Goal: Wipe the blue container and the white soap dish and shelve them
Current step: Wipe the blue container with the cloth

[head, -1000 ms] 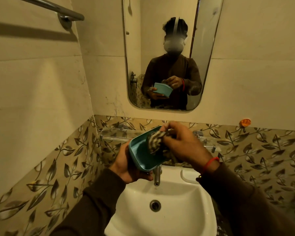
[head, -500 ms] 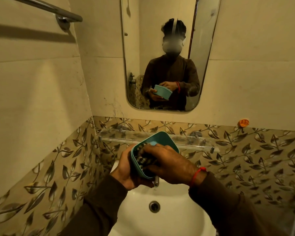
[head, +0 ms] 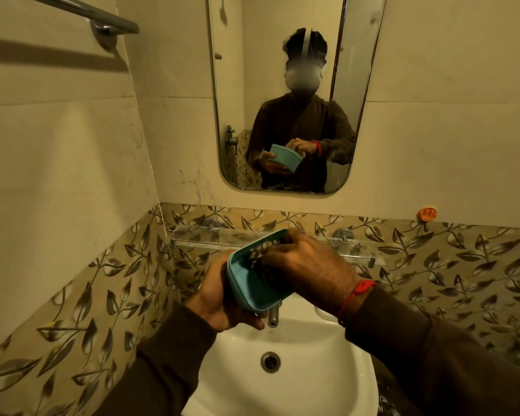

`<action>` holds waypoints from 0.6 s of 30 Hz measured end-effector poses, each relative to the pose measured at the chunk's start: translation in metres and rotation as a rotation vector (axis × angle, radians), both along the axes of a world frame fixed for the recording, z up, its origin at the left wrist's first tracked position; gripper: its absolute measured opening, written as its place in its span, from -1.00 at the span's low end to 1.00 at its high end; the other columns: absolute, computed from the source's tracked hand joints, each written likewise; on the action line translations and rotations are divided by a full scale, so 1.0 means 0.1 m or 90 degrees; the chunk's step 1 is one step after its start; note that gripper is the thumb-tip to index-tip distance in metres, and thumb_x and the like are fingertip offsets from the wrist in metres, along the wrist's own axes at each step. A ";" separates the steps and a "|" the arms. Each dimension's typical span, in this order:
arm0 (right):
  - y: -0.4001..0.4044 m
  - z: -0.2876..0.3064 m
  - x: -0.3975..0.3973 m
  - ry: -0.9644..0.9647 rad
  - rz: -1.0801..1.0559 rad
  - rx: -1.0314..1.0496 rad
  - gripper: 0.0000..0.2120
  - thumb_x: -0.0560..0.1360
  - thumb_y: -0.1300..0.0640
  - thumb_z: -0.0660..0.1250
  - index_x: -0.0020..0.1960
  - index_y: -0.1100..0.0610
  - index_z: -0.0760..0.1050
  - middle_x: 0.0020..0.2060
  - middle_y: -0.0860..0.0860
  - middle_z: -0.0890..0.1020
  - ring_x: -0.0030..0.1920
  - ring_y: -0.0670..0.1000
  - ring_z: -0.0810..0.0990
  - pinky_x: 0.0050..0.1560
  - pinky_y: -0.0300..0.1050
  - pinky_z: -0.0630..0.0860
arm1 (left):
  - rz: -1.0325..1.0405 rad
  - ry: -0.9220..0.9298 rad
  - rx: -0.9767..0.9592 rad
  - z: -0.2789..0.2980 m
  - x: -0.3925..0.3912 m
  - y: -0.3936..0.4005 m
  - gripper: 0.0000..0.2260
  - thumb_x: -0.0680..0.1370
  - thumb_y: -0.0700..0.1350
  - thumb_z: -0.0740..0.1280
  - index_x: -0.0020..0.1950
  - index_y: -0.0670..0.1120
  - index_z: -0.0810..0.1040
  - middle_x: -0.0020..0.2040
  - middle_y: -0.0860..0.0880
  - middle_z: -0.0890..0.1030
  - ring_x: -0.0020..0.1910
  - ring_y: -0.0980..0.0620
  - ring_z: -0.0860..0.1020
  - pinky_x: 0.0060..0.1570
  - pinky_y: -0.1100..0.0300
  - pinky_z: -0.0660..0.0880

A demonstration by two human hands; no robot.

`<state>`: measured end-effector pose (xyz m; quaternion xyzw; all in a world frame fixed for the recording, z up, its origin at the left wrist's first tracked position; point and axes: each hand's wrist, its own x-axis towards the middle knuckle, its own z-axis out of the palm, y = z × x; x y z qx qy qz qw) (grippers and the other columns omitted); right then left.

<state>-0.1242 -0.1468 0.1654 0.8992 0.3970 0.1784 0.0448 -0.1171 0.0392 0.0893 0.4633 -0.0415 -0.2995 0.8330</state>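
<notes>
Above a white sink [head: 285, 385] in a tiled bathroom, the blue container [head: 252, 283] is held tilted — gripped from below by the left hand [head: 222, 298]. A checked cloth [head: 260, 253] is pressed inside it by the closed right hand [head: 306, 265]. A glass shelf [head: 210, 235] is mounted just behind.

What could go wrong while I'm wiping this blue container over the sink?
The blue container is tilted and gripped only from below by the left hand, so a hard push from the right hand with the cloth might knock it into the sink. It also hangs just above the tap and could bump it. The glass shelf looks narrow, so shelving needs care.
</notes>
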 end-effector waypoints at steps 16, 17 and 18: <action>0.31 -0.13 -0.12 0.411 -0.013 0.247 -0.60 0.48 0.29 0.26 0.31 0.18 0.33 0.06 0.11 0.57 0.01 0.09 0.57 -0.15 -0.25 0.54 | 0.212 -0.055 0.111 0.00 0.07 -0.07 -0.47 0.32 0.26 0.37 0.11 -0.07 0.73 0.02 -0.21 0.72 -0.02 -0.18 0.69 -0.16 -0.05 0.63; 0.31 -0.11 -0.11 0.449 0.002 0.274 -0.60 0.48 0.33 0.24 0.30 0.19 0.33 0.06 0.13 0.57 0.02 0.09 0.58 -0.14 -0.25 0.54 | 0.209 -0.058 0.087 0.00 0.07 -0.07 -0.46 0.31 0.25 0.38 0.10 -0.09 0.74 0.03 -0.20 0.73 -0.02 -0.15 0.71 -0.16 0.00 0.64; 0.31 -0.10 -0.11 0.480 0.010 0.295 -0.60 0.48 0.35 0.22 0.31 0.19 0.33 0.09 0.15 0.58 0.04 0.09 0.58 -0.09 -0.21 0.58 | 0.203 -0.062 0.074 0.00 0.08 -0.07 -0.47 0.32 0.25 0.37 0.09 -0.09 0.74 0.04 -0.19 0.73 -0.02 -0.13 0.72 -0.15 0.02 0.65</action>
